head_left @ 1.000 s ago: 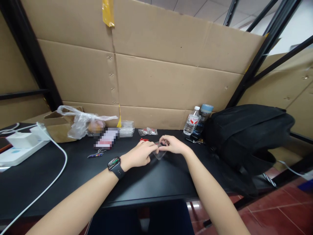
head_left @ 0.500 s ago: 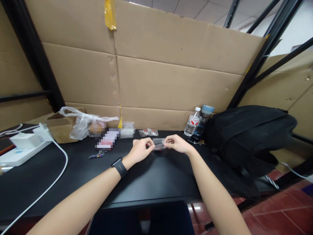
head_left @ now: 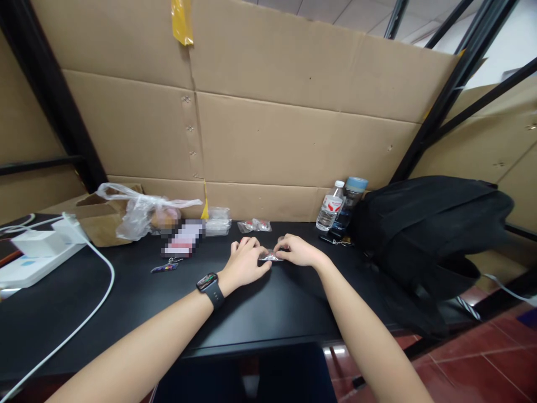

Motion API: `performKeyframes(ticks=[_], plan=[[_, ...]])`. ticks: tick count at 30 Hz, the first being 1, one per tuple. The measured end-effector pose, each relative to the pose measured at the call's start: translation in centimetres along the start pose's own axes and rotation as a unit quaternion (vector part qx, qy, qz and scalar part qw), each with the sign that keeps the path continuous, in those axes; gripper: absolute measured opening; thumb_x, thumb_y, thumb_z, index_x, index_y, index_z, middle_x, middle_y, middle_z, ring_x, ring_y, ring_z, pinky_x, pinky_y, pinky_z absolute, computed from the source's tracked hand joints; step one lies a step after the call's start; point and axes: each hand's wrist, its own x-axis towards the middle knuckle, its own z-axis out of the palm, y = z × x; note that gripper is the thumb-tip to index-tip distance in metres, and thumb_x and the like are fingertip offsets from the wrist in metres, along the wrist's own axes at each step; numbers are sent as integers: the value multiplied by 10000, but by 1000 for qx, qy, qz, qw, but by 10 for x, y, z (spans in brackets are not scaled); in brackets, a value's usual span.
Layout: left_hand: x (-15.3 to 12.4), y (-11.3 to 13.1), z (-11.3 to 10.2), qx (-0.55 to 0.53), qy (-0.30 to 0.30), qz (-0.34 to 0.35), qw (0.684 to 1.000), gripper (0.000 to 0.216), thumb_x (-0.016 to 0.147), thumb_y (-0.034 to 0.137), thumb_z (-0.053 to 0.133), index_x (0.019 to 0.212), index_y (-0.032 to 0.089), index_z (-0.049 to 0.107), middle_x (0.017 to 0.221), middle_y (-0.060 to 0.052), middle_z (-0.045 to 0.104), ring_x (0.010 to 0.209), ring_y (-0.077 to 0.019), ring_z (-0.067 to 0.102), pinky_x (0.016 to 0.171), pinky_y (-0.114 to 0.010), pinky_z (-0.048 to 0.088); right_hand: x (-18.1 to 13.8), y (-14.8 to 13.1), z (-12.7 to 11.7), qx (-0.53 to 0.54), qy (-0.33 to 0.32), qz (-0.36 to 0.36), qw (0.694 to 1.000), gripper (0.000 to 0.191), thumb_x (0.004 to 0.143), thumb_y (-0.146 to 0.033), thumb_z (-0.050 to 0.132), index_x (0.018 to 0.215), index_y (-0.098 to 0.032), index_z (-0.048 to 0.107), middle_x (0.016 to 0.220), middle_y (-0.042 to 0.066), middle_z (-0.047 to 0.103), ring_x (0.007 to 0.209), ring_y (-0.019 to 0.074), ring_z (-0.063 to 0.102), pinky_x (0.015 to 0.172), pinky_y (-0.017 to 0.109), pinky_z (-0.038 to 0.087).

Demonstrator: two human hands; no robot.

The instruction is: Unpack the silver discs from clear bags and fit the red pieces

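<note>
Two hands, both mine, were down on the black table (head_left: pixel 272 302). My left hand (head_left: pixel 245 260) and my right hand (head_left: pixel 296 252) met over a small clear packet (head_left: pixel 268 257). The packet lay on the tabletop near the middle, between my fingertips, and each hand had bent fingers closed on one end of it. I could not tell what was inside beyond a hint of red. A dark watch (head_left: pixel 208 284) sat on my left wrist.

The table ran wide and dull black. A wall of cardboard sheets (head_left: pixel 293 140) stood behind it, with a strip of yellow tape (head_left: pixel 182 21) hanging at the top. Black metal bars (head_left: pixel 453 84) crossed to the right, and red floor tiles (head_left: pixel 482 364) showed below the table edge.

Far left lay a white power strip (head_left: pixel 33 257), with a white cable (head_left: pixel 100 296) looping across the tabletop. Beside it stood a brown paper bag (head_left: pixel 98 221) and a crumpled plastic bag (head_left: pixel 138 212). A small keychain (head_left: pixel 164 267) lay just in front of them. More little packets (head_left: pixel 254 225) rested at the back, against the cardboard. To the right stood a water bottle (head_left: pixel 329 212) and a blue-lidded bottle (head_left: pixel 351 201), touching a black backpack (head_left: pixel 428 235) that slumped over that end.

Half a second before, I had held the packet up off the table, stretched between my fingertips. By this moment I had brought it down flat, and my hands sat lower and closer to the surface. Nothing else on the table had shifted.
</note>
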Motion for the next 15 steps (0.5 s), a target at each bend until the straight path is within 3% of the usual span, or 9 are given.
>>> performKeyframes(ticks=[2,4,6,9,15], plan=[[-1,0,-1,2,-1,23,1000,261,814,406,652,1024,259,701,1168,-87,675,1207,-320,486,924,-467,332,0,-1,1,-15,-5,-16,1000,293,750,-391,798,967,-196,773,1007,90,672,987,238,605,878,323,458],[0,0,-1,1,-8,35,999,204,804,290,634,1000,246,671,1141,-73,692,1261,-312,459,953,-471,310,0,-2,2,-25,-18,-11,999,394,670,-375,860,1003,-184,772,1029,97,668,957,236,613,854,313,466],[1,-1,0,-4,-12,33,999,190,826,195,575,989,246,657,1091,-58,711,1264,-289,468,959,-465,295,0,-3,2,-26,-26,-4,999,318,716,-304,819,1003,-177,768,982,84,691,865,204,625,787,285,460],[4,-4,1,-23,-5,11,1000,201,908,189,504,1012,260,660,1070,-49,728,1164,-256,543,947,-453,288,0,-3,0,5,-25,-6,1000,190,852,-285,677,979,-176,765,899,56,724,759,164,624,709,254,430],[9,-6,-2,-71,12,-71,995,196,942,273,529,1056,286,688,1019,-35,770,1063,-254,629,913,-426,311,1,-4,-6,79,13,21,997,314,939,-393,547,901,-146,739,746,22,686,698,150,583,652,241,402]])
